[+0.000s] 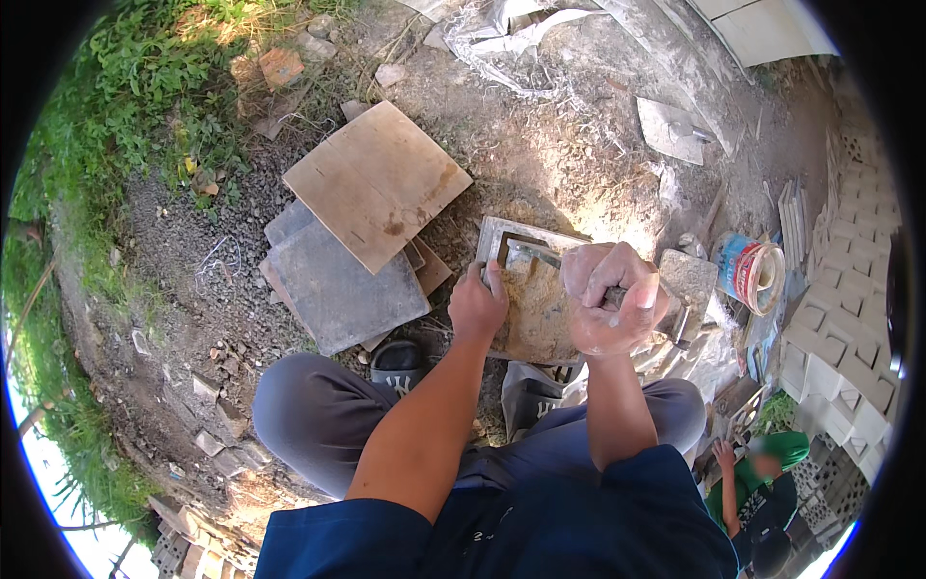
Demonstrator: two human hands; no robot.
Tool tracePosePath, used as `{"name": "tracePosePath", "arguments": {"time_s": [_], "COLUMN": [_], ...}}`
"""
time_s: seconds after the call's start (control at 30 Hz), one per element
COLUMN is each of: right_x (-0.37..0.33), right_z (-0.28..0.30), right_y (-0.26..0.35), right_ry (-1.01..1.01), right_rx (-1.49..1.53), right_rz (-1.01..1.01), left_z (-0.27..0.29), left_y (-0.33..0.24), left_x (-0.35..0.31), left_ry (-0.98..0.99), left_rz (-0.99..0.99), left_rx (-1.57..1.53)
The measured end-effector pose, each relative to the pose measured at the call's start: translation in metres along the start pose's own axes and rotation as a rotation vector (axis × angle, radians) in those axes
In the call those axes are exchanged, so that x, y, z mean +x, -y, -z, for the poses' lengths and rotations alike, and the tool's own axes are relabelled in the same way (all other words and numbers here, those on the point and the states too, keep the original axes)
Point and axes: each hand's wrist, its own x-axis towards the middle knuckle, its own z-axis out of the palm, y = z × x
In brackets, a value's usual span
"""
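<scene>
Between my feet lies a shallow rectangular mould [503, 228], its inside covered with sandy, cement-like material [532, 323]. My left hand [479, 301] is closed on the mould's left edge, with the thumb on top. Over the mould's right side my right hand [614, 294] makes a fist around a tool handle [613, 298], whose end shows between the fingers. Pale dust coats that hand. A metal part [681, 324] shows just right of the fist and may belong to the tool. My hand hides most of it, so its kind cannot be made out.
Square tiles or boards, a tan one [378, 183] on top of a grey one [347, 289], are stacked to the left. At right stand a paint bucket [750, 275] and stacked pale blocks [849, 309]. Another person in green [762, 482] is at lower right. Plants [125, 116] grow at left.
</scene>
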Motion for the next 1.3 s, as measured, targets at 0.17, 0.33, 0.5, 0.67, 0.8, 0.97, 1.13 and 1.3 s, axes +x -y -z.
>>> {"name": "tracePosePath", "arguments": {"time_s": [0.17,0.33,0.5,0.67,0.8,0.97,1.13,1.3], "right_x": [-0.001,0.011,0.023,-0.002,-0.019,-0.041,-0.047,-0.049], "right_z": [-0.010,-0.008,-0.006,0.017,0.048,0.067,0.062,0.043], "right_y": [0.006,-0.002,0.015,0.068,0.084,0.081,0.065,0.076], "right_ry": [0.049,0.014,-0.076,-0.127,-0.140,-0.159,-0.131,-0.010], "right_rx": [-0.087,-0.028,-0.093,0.149,0.334,0.253,0.190,0.107], "right_rz": [0.059,0.047,0.014,0.123,0.152,0.180,0.125,0.143], "left_z": [0.000,0.003,0.003,0.008,0.011,0.054,0.065,0.038], "left_y": [0.004,-0.001,-0.004,0.003,0.014,-0.003,-0.006,0.001], "left_x": [0.003,0.007,-0.002,-0.009,0.003,-0.001,-0.001,-0.011], "left_ry": [0.011,0.043,0.037,-0.022,0.037,0.241,-0.017,-0.002], "left_rz": [-0.022,0.013,0.038,0.002,-0.166,-0.265,-0.659,-0.934], "left_rx": [0.018,-0.005,-0.014,-0.045,-0.123,0.222,-0.105,0.042]}}
